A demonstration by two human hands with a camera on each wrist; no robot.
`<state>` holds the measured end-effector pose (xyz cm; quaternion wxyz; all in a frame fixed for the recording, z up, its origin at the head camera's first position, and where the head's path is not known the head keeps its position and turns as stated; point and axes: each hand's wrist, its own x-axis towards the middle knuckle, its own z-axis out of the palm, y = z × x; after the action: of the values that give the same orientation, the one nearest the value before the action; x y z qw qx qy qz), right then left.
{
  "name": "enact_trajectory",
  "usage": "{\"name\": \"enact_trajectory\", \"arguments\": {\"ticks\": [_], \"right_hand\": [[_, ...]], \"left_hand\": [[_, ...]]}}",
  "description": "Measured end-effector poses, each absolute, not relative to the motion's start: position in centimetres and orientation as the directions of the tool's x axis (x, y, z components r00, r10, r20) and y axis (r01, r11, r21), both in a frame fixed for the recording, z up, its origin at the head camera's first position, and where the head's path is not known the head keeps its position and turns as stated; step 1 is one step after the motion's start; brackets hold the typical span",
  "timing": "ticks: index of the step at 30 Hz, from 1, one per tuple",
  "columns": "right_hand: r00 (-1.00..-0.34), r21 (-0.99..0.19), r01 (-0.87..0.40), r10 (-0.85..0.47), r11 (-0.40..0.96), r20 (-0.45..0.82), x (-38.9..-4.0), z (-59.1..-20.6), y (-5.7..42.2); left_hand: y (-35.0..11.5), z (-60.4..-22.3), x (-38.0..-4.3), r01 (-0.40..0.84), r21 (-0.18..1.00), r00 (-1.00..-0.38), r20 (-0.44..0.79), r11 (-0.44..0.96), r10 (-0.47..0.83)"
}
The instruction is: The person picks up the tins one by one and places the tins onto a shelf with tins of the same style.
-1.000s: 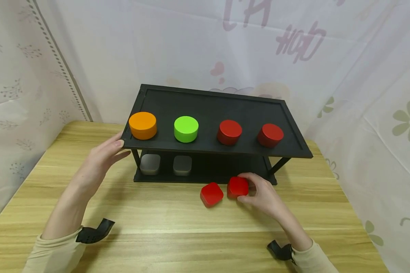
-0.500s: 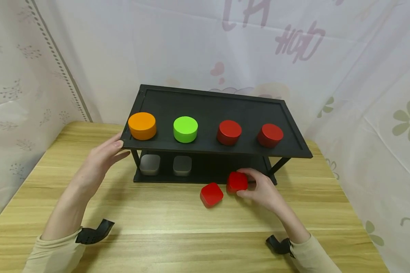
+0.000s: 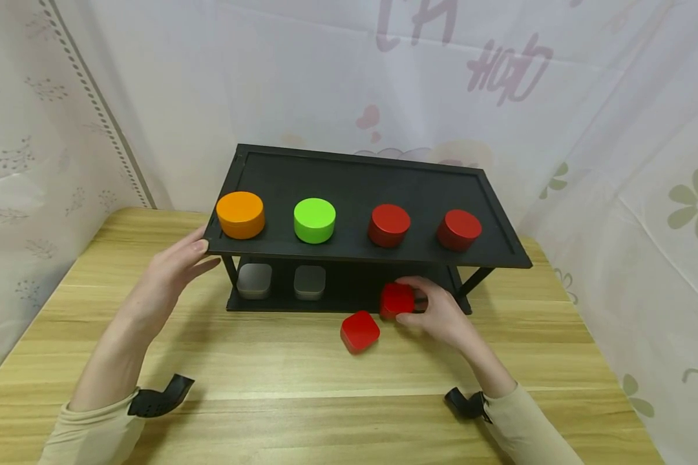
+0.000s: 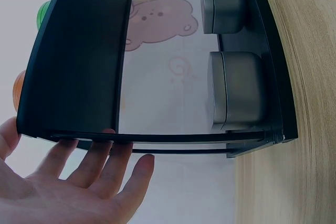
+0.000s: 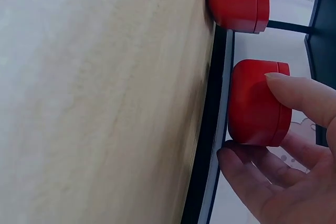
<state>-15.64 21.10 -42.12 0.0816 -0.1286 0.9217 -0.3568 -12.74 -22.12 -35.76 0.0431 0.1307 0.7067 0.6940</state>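
My right hand [image 3: 439, 316] grips a red rounded-square tin [image 3: 397, 301] at the front of the rack's lower shelf. In the right wrist view its thumb presses one side of the tin, the other fingers lie opposite, and the tin is close over the shelf edge. My left hand [image 3: 174, 261] holds the front left corner of the black two-tier rack [image 3: 360, 181], thumb on top and fingers at the underside. A second red tin [image 3: 360, 332] lies on the table just in front of the rack. Two grey tins, one at the left end [image 3: 254, 281], stand on the lower shelf.
On the rack's top stand an orange round tin [image 3: 240, 214], a green round tin [image 3: 315, 220] and two red round tins, one of them at the right [image 3: 459, 230]. The wooden table [image 3: 279, 394] meets a patterned white cloth [image 3: 337, 77] behind and at both sides.
My right hand has moved the red square tin away from me, from the table in front of the rack to over the lower shelf's front edge. The left hand stays at the rack's corner.
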Motion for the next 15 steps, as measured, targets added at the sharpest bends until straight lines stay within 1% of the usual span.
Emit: {"name": "enact_trajectory", "arguments": {"ticks": [9, 15], "right_hand": [[-0.95, -0.669, -0.195, -0.308, 0.718, -0.053, -16.6, -42.3, 20.3], [-0.95, -0.656, -0.185, -0.303, 0.731, -0.07, -17.1, -42.4, 20.0]], "left_hand": [[-22.2, -35.8, -12.8, 0.121, 0.992, -0.963, 0.113, 0.018, 0.245], [-22.1, -35.8, -12.9, 0.135, 0.991, -0.959, 0.134, -0.013, 0.251]]}}
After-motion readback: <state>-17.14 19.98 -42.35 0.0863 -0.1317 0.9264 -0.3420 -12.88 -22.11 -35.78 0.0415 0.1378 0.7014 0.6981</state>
